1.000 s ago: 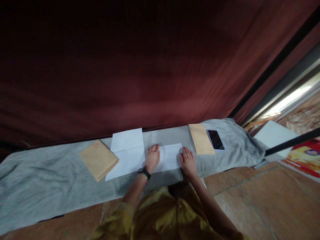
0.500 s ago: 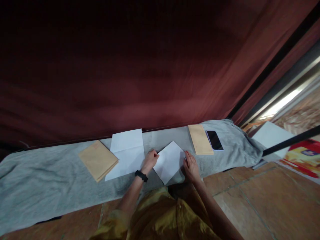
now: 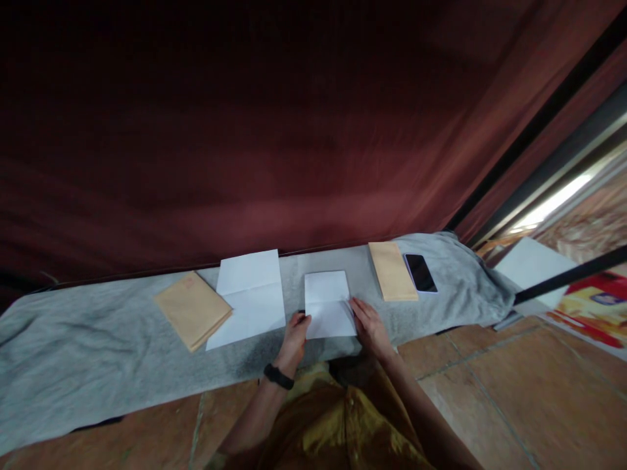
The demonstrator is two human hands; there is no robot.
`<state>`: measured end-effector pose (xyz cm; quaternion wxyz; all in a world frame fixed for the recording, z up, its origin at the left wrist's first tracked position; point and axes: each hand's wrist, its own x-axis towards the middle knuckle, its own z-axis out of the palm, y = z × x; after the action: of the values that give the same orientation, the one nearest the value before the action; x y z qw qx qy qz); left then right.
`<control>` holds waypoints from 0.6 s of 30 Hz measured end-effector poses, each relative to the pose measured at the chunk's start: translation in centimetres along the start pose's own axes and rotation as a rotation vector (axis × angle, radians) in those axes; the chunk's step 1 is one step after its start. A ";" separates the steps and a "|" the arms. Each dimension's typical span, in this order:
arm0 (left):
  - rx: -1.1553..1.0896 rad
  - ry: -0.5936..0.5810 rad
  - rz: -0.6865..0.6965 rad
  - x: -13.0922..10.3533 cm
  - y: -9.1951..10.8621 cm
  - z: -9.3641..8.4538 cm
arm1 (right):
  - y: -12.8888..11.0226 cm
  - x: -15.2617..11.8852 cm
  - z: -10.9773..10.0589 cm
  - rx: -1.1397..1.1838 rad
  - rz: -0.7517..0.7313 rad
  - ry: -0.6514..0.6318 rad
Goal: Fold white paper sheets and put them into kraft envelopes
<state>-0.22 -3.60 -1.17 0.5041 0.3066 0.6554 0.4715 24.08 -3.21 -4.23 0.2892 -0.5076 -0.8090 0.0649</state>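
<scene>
A folded sheet of white paper [image 3: 329,294] with a crease across its middle is between my two hands, above the grey cloth. My left hand [image 3: 295,336], a black band on its wrist, pinches the paper's left edge between thumb and fingers. On the opposite side my right hand [image 3: 369,326] grips the right edge, fingers along it and thumb hidden. Left of my hands lies a larger creased white sheet [image 3: 255,294], partly covered by a stack of brown envelopes [image 3: 191,310].
More brown envelopes [image 3: 393,271] lie to the right, beside a dark-screened phone [image 3: 420,273]. Grey cloth [image 3: 112,352] covers the long narrow surface. A dark red curtain [image 3: 294,163] hangs behind it. Tiled floor [image 3: 529,378] and a black bar [image 3: 568,277] are at right.
The white paper between my hands has turned from a slanted, diamond-like position to nearly square with me. Both hands turned with it, the left one coming nearer to my body.
</scene>
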 end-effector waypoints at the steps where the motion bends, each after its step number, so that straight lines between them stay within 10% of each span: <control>1: -0.014 -0.008 -0.019 -0.1 0.1 0.0 | 0.0 0.1 -0.1 0.008 -0.017 -0.020; 10: 0.015 -0.076 -0.040 -0.6 0.5 -0.7 | -0.2 0.0 -1.0 0.020 -0.032 -0.089; 18: 0.436 0.045 0.340 -0.8 1.1 -0.3 | -0.9 -0.1 -1.2 -0.037 -0.041 -0.172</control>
<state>-0.37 -3.99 0.19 0.3250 0.5030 0.6916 0.4038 24.04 -3.95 -2.87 0.2106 -0.4886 -0.8421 0.0876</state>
